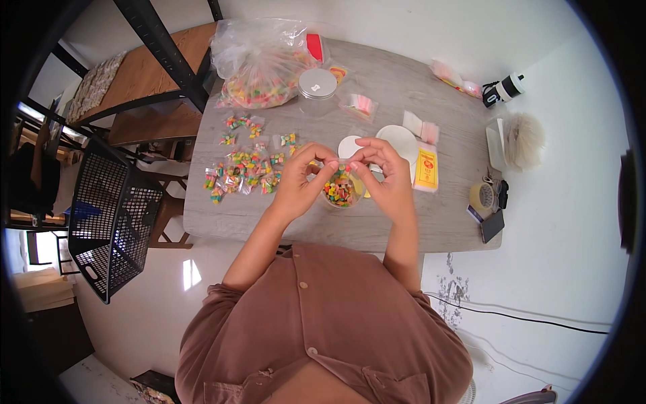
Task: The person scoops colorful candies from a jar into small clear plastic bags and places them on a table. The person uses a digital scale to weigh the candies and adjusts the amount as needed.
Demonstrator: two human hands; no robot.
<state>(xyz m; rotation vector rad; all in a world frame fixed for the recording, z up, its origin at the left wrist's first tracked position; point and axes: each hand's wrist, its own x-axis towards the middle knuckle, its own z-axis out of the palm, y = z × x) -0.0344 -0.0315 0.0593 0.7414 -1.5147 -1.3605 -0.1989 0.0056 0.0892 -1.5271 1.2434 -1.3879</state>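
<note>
My left hand [307, 177] and my right hand [386, 174] meet fingertip to fingertip, pinching the top edge of a small clear plastic bag [344, 161]. Just below it stands a clear round tub of colourful small pieces [339, 194], which look like candy; some of the pieces near the bag may be inside it. Several filled small bags [247, 164] lie in a heap to the left of my left hand. Behind my fingers are a small white disc [349, 146] and a larger white round lid or plate [396, 141]. A yellow-printed pack of bags [427, 169] lies right of my right hand.
A large clear bag of colourful pieces [262, 86] and a jar with a silver lid [317, 86] stand at the back. Tape [481, 196] and a dark flat object [492, 226] lie at the right edge. A black plastic basket [113, 217] is at the left; a person [28, 171] is beyond.
</note>
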